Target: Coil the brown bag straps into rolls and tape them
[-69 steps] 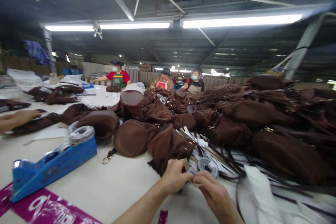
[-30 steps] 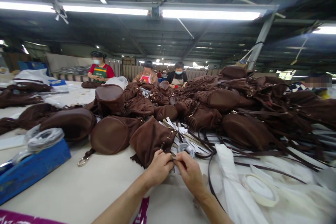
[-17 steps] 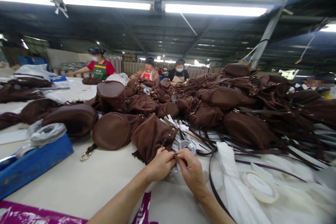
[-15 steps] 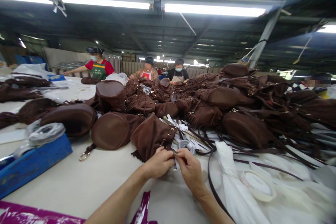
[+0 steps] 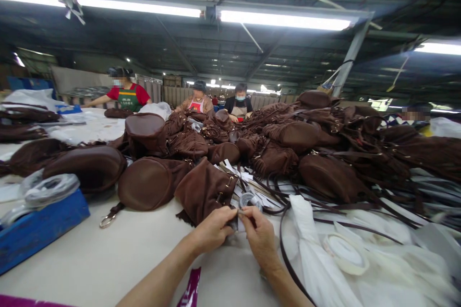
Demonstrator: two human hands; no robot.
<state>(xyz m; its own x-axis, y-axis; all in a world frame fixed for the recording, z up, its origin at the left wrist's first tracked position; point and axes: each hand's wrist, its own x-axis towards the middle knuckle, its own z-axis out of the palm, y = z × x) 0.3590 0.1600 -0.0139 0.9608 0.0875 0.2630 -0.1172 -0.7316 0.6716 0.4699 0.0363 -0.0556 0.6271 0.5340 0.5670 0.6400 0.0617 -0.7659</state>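
Observation:
My left hand [image 5: 212, 229] and my right hand [image 5: 260, 234] meet above the white table [image 5: 108, 259], fingertips pinched close together. Between them is a small greyish-white piece [image 5: 240, 224], mostly covered by the fingers, too small to name. Just beyond my left hand lies a brown drawstring bag [image 5: 201, 189] with metal eyelets and a fringe. A roll of clear tape [image 5: 249, 200] and white paper strips [image 5: 230, 169] lie behind my fingertips. Left of the bag, another brown bag [image 5: 144, 184] shows its round base.
A large heap of brown bags [image 5: 288, 134] fills the far side. At left stands a blue tape dispenser [image 5: 43, 225]. Dark straps [image 5: 360, 228], white plastic wrapping [image 5: 313, 259] and a masking tape roll [image 5: 345, 254] lie at right. Several co-workers, including one in a green apron [image 5: 127, 100], are across the table.
The camera has turned slightly, so the table and bags appear farther left. Both hands still pinch together at the same small piece, with the fingers slightly shifted.

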